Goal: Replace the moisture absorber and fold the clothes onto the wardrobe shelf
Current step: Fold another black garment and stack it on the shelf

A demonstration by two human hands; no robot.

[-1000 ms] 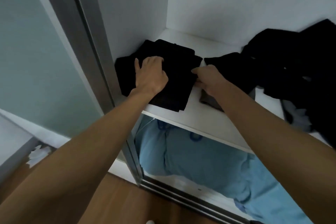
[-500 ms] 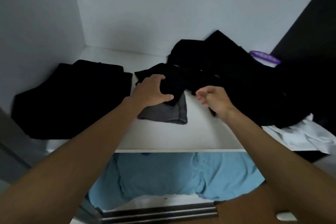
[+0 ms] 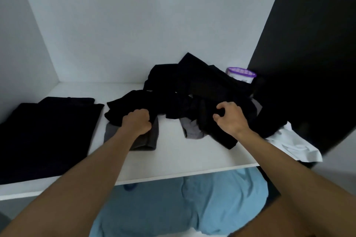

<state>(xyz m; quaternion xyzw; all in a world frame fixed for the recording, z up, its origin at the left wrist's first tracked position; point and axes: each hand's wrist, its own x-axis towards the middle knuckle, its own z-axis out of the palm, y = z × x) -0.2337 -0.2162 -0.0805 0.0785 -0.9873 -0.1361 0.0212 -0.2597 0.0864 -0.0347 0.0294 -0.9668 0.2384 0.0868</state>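
Observation:
A heap of unfolded black clothes lies at the middle and right of the white wardrobe shelf. My left hand is closed on the left end of a black garment, over a grey piece. My right hand curls its fingers into the same heap further right, near another grey piece. A folded black stack rests at the shelf's left. The moisture absorber, white with a purple lid, stands half hidden behind the heap at the back right.
A white garment hangs over the shelf's right front edge. A dark panel closes the right side. White walls bound the left and back. Light blue fabric fills the space under the shelf.
Both hands left the folded stack at the left and moved right to the heap. My left hand has closed on a black garment and my right hand has reached into the pile.

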